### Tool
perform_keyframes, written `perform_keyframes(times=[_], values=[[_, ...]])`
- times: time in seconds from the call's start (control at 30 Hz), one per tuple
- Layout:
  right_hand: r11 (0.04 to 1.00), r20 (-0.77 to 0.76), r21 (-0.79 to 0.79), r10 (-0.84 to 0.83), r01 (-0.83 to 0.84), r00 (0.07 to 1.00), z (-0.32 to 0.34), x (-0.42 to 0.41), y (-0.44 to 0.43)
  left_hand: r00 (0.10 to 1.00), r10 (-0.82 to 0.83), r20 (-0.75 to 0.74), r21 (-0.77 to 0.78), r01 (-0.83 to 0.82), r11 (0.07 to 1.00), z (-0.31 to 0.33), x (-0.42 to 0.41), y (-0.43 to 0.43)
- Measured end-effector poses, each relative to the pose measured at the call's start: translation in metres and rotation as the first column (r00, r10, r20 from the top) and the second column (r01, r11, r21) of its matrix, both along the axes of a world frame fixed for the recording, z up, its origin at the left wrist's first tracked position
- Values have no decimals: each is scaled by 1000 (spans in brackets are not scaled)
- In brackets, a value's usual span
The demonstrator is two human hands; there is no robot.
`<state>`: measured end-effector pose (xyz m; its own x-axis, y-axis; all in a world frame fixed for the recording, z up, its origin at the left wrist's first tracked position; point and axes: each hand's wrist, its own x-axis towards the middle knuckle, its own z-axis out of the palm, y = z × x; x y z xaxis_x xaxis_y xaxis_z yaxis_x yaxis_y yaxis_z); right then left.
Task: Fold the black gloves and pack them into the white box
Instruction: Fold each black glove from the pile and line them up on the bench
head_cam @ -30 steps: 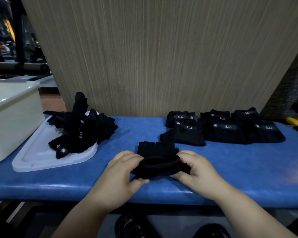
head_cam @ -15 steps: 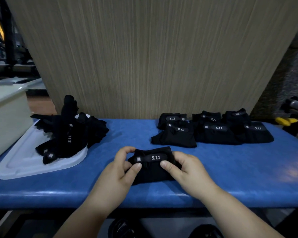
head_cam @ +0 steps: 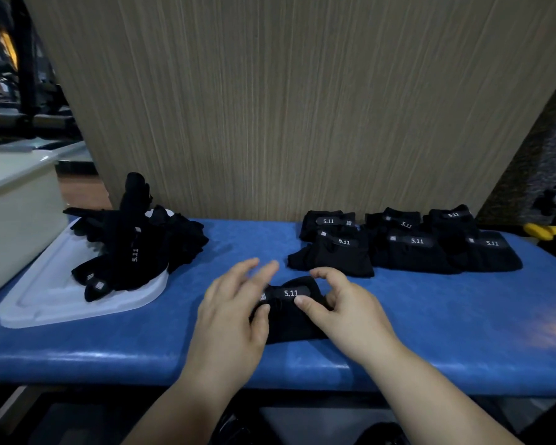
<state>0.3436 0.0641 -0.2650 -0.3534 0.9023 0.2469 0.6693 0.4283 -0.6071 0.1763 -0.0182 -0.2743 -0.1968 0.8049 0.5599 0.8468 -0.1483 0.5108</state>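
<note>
A folded black glove [head_cam: 291,313] with a "5.11" strap lies on the blue table [head_cam: 430,332] in front of me. My right hand [head_cam: 344,309] pinches it, thumb on the strap and fingers curled over its far edge. My left hand [head_cam: 235,309] has straight, spread fingers lifted above the glove's left end, with only the thumb touching it. Several folded gloves [head_cam: 405,242] lie in rows at the back right. A pile of unfolded gloves [head_cam: 135,245] sits on a white lid [head_cam: 45,303] at the left. The white box [head_cam: 13,213] stands at the far left.
A wood-grain panel [head_cam: 286,107] rises straight behind the table. Yellow-handled tools [head_cam: 541,231] lie past the table's right end. The table's front edge runs just under my wrists.
My left hand has let go of the glove's left end and spread its fingers upward. My right hand keeps its pinch on the folded glove, which stays in place.
</note>
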Motion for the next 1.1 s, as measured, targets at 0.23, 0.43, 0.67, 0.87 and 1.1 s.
perform_keyframes(times=[0.23, 0.43, 0.67, 0.87, 1.1], values=[[988, 281, 155, -17, -28, 960, -3, -4, -9, 975, -128, -181, -270, 76, 960, -8, -3, 1], [993, 404, 100, 13, -59, 915, -2, -2, -7, 969, -83, -233, -318, 4, 948, -9, 2, -5], [996, 442, 88, -25, -15, 897, -2, 0, -10, 961, 14, -276, -417, -133, 899, -12, -3, -9], [994, 424, 105, -49, 5, 904, -4, 2, -14, 960, 30, -277, -518, -176, 837, -2, -7, -17], [995, 334, 101, -39, 6, 942, -4, 8, -17, 970, 75, -230, -544, -192, 817, 3, 0, -16]])
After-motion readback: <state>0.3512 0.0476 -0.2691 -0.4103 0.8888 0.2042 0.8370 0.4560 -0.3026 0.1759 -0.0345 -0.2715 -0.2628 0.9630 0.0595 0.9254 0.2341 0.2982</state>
